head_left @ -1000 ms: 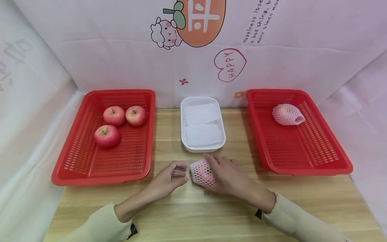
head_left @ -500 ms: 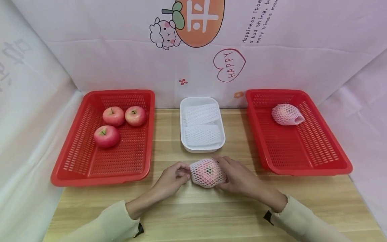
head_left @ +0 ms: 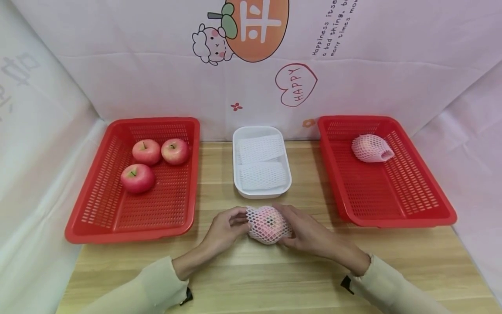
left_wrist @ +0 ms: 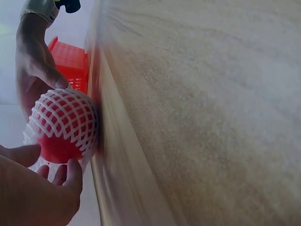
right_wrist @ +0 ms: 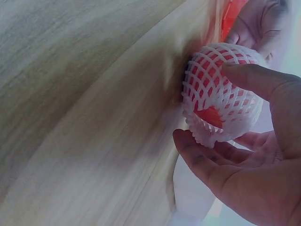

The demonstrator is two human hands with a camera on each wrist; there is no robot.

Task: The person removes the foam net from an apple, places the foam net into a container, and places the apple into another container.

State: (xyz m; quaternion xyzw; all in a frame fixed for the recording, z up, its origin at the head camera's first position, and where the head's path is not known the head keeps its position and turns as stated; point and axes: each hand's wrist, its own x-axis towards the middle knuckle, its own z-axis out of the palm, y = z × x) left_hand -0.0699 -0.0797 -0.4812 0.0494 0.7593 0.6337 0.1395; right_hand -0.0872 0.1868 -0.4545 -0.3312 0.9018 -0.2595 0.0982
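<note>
A red apple in a white foam net (head_left: 269,224) sits on the wooden table, in front of the white tray. My right hand (head_left: 311,233) holds it from the right, thumb on the near side and fingers on the far side. At the other end, my left hand (head_left: 225,229) pinches the net's open edge between thumb and fingers. In the left wrist view the bare red skin of the apple (left_wrist: 59,149) shows at that opening, just beyond the left fingertips. The right wrist view shows the right thumb pressed on the mesh (right_wrist: 218,80).
A red basket (head_left: 74,218) on the left holds three bare apples (head_left: 138,178). The red basket (head_left: 396,221) on the right contains one netted apple (head_left: 370,148). Between them stands the white tray (head_left: 262,194) with flat foam nets (head_left: 262,175). White printed cloth surrounds the table (head_left: 251,274).
The right hand has slid back to the apple's right end, uncovering more of it. My left hand has come in from the left and taken hold of the net's open edge.
</note>
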